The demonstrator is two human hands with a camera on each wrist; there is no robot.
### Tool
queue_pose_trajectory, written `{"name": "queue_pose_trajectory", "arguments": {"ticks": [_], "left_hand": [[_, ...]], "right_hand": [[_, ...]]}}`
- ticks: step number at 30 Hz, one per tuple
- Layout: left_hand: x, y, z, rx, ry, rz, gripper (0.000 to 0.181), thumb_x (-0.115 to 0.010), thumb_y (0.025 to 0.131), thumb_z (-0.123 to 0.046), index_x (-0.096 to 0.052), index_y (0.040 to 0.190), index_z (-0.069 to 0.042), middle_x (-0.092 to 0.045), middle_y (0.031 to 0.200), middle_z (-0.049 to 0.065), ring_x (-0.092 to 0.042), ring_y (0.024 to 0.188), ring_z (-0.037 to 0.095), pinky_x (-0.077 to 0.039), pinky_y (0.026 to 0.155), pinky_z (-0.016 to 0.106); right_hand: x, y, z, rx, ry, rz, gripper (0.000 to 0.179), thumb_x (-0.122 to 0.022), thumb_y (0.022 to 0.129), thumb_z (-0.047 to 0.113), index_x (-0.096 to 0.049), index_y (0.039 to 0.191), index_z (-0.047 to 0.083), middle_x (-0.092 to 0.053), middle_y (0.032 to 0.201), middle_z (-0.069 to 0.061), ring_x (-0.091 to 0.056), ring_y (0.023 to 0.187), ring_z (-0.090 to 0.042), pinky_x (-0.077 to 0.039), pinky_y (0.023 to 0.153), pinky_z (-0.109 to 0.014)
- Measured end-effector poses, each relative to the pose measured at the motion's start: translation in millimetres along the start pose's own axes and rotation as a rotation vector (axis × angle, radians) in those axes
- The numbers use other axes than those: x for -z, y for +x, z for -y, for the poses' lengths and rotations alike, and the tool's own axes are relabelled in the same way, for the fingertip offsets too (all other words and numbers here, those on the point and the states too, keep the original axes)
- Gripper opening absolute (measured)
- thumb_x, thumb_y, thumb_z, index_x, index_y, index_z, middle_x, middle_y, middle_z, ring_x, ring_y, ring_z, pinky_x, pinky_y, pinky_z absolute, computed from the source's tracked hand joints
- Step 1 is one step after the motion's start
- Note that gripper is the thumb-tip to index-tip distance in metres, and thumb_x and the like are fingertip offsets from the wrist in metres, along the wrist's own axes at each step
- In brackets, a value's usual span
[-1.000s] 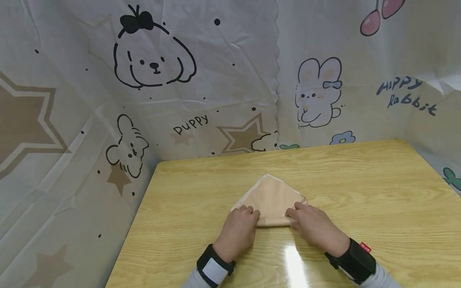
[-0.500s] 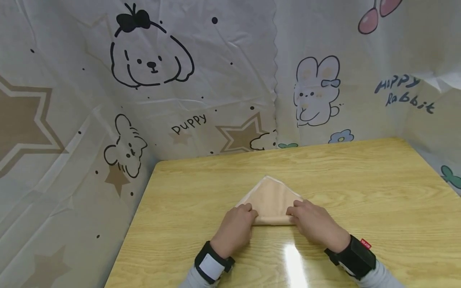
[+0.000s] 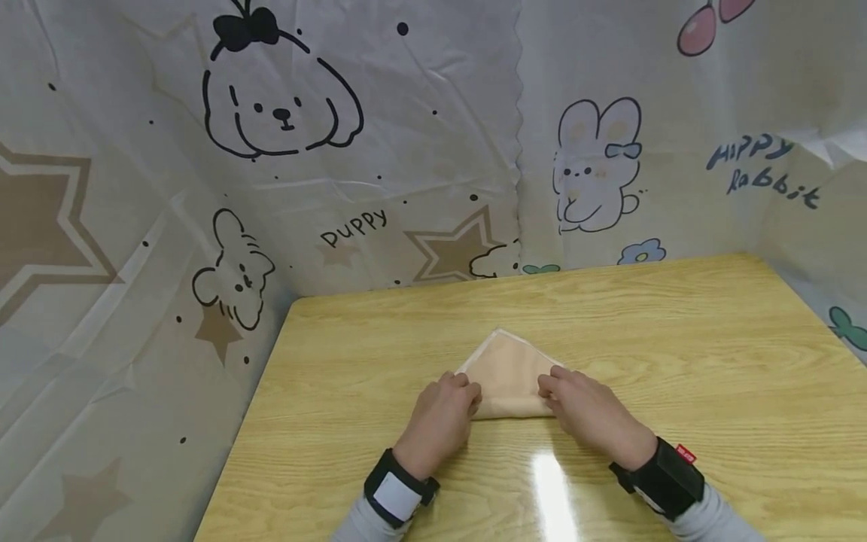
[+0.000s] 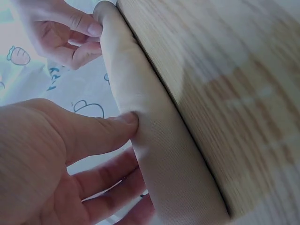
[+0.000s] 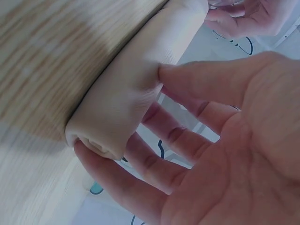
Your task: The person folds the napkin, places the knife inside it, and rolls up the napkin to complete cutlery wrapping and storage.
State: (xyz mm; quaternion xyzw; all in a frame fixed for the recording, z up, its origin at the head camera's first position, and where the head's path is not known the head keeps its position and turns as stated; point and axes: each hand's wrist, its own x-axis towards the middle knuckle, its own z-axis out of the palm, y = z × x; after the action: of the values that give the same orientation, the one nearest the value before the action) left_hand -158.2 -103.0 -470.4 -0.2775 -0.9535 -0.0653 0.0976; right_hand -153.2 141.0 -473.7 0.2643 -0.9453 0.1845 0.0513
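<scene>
A peach cloth (image 3: pixel 508 373) with a white edging lies on the table, its near side rolled up and its far part a flat triangle pointing away from me. My left hand (image 3: pixel 440 414) grips the left end of the roll, and my right hand (image 3: pixel 592 410) grips the right end. In the left wrist view, the thumb presses the roll (image 4: pixel 154 126) while the fingers go partly out of sight behind it. Layers coil at the roll's end (image 5: pixel 96 146) in the right wrist view, where one finger touches them and the thumb lies on top.
The wood-grain table (image 3: pixel 339 354) reaches back to a white sheet (image 3: pixel 433 150) printed with cartoon animals and stars, which also hangs at the left and right sides. Light glares off the table's near part. Black bands (image 3: pixel 400 489) circle both wrists.
The roll has moved slightly away from me and the flat triangle has become smaller. Both hands have moved a little forward with it, still gripping the ends.
</scene>
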Motion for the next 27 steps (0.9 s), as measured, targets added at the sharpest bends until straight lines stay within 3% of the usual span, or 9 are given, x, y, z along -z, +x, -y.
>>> {"name": "queue_pose_trajectory", "arguments": {"ticks": [3,9,14,19,23,27], "left_hand": [[-1.0,0.3,-0.7,0.002,0.005,-0.012,0.015,-0.066,0.090,-0.013,-0.069,0.076,-0.016,-0.053,0.074,-0.002,-0.045,0.066,0.013,-0.040,0.053,0.026],[-3.9,-0.5,-1.6,0.016,-0.090,0.021,0.008,-0.066,0.090,-0.012,-0.072,0.088,-0.009,-0.049,0.076,0.000,-0.044,0.057,0.008,-0.040,0.048,0.021],[-8.1,-1.2,-0.6,-0.013,-0.046,0.042,0.019,-0.077,0.081,-0.029,-0.071,0.087,-0.012,-0.050,0.070,-0.003,-0.045,0.058,0.008,-0.039,0.048,0.023],[-9.5,-0.6,-1.8,-0.007,-0.028,0.063,0.028,-0.080,0.077,-0.031,-0.065,0.092,-0.014,-0.054,0.072,-0.003,-0.047,0.060,0.008,-0.041,0.049,0.024],[-7.4,-0.2,-3.2,-0.004,-0.015,0.053,0.023,-0.080,0.077,-0.028,-0.067,0.089,-0.014,-0.050,0.074,-0.003,-0.045,0.062,0.009,-0.039,0.049,0.023],[-6.6,0.4,-5.0,-0.002,-0.013,0.029,0.015,-0.079,0.075,-0.023,-0.067,0.076,-0.015,-0.046,0.069,-0.005,-0.042,0.061,0.009,-0.036,0.048,0.022]], "right_hand": [[1,0.1,-1,0.002,0.021,0.008,0.014,-0.072,0.083,0.004,-0.066,0.093,0.012,-0.061,0.087,-0.001,-0.058,0.075,-0.016,-0.051,0.059,-0.030],[2,-1.3,-2,0.011,0.009,0.012,0.019,-0.073,0.082,0.004,-0.069,0.099,0.009,-0.063,0.093,-0.004,-0.057,0.080,-0.022,-0.052,0.062,-0.034],[3,-1.8,-1,-0.005,-0.023,0.023,0.022,-0.073,0.080,0.001,-0.072,0.102,0.008,-0.061,0.095,-0.004,-0.052,0.080,-0.022,-0.049,0.057,-0.031],[1,-1.6,0,-0.020,-0.033,0.018,0.025,-0.074,0.078,-0.002,-0.074,0.101,0.007,-0.059,0.096,-0.005,-0.050,0.080,-0.022,-0.048,0.056,-0.029],[1,-2.1,0,-0.011,-0.036,0.023,0.025,-0.075,0.076,-0.001,-0.075,0.100,0.007,-0.059,0.094,-0.004,-0.049,0.078,-0.020,-0.046,0.055,-0.028],[1,-2.7,1,0.021,-0.075,0.013,0.026,-0.076,0.076,0.000,-0.075,0.100,0.007,-0.060,0.090,-0.004,-0.051,0.075,-0.019,-0.044,0.054,-0.027]]}}
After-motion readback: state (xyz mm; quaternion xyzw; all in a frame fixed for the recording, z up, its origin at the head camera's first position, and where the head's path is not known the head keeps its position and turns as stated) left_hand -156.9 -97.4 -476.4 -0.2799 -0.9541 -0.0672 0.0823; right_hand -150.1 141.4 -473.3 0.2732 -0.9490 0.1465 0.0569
